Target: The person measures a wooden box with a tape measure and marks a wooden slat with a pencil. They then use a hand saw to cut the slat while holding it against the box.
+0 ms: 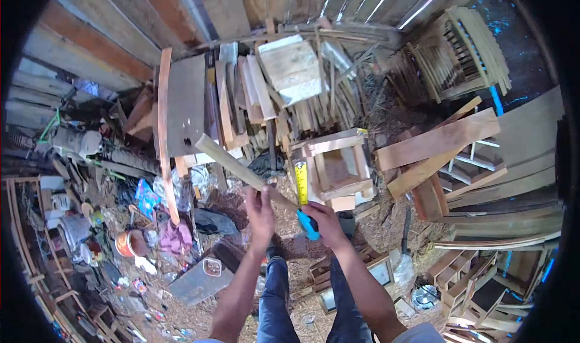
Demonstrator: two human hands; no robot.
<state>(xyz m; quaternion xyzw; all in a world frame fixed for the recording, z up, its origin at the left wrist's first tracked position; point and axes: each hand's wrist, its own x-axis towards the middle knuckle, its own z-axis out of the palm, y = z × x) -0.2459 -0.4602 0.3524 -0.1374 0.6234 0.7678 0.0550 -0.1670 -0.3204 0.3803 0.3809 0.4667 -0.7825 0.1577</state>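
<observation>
The wooden slat (238, 168) I'm measuring is up in the air in front of me, slanting from its upper-left end down to my left hand (261, 213), whose fingers are wrapped closed around its lower end. My right hand (326, 222) is clenched around the blue tape measure (308, 227), and its yellow blade (301, 183) is run out upward, standing nearly upright and crossing the slat rather than lying along it. To do this well, I judge I should swing the blade round until it lies flat along the slat's length, hook its tip squarely over one end, and keep the slat from wobbling, since nothing supports it but my grip. Resting it on something firm would likely give a truer reading; the small wooden crate frame (338, 168) just beyond the tape looks handy for that. Below me is sawdust-strewn ground (284, 213), with stacked planks (438, 143) off to the right and a heap of offcuts against the board fence (290, 101) ahead.
</observation>
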